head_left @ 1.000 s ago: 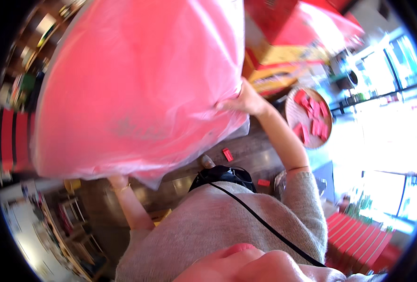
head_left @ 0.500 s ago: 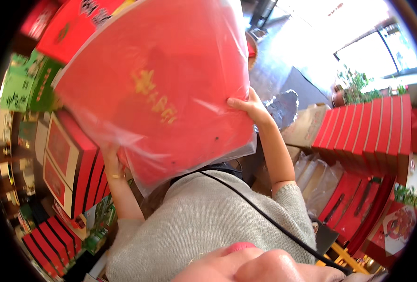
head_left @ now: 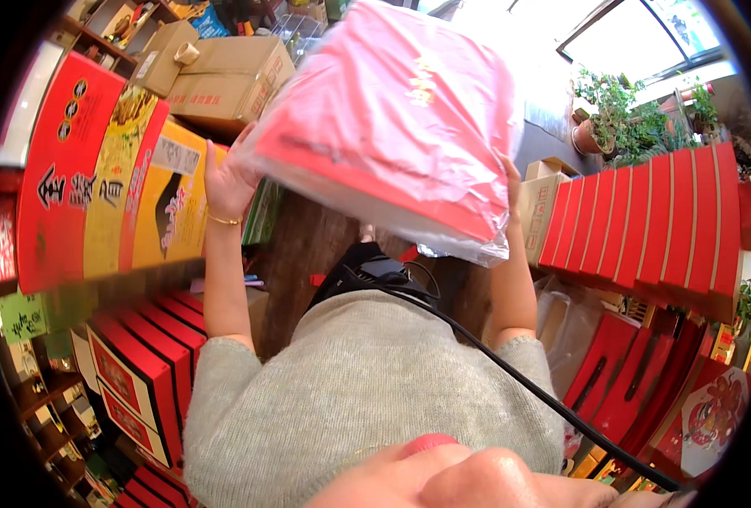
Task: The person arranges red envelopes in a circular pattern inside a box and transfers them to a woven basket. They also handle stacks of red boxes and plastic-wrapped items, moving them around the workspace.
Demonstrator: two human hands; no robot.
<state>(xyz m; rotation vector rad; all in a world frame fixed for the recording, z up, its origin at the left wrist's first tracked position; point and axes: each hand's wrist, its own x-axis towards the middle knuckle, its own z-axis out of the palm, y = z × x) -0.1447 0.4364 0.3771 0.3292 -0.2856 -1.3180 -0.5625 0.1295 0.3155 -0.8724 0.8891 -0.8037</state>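
Out in front of my chest I carry a thick, boxy red package (head_left: 392, 127) in clear plastic wrap, with gold lettering on its upper face. It is tilted, its near edge lower. My left hand (head_left: 231, 176) holds its left corner; the thumb points up and the other fingers are partly hidden by the package. On the opposite side, my right hand (head_left: 511, 182) grips the right edge, most of its fingers out of sight. A large red and yellow carton (head_left: 104, 182) stands just left of my left hand.
Brown cardboard boxes (head_left: 231, 80) sit beyond my left hand. A row of red boxes (head_left: 638, 224) stands at the right, with potted plants (head_left: 621, 118) behind it. Red and black boxes (head_left: 151, 356) are stacked low on the left. Dark wooden floor (head_left: 295, 254) shows below the package.
The package has moved away from me and a little right, and lies flatter. My left hand has risen with it. My view has shifted, bringing the carton and cardboard boxes on the left into sight.
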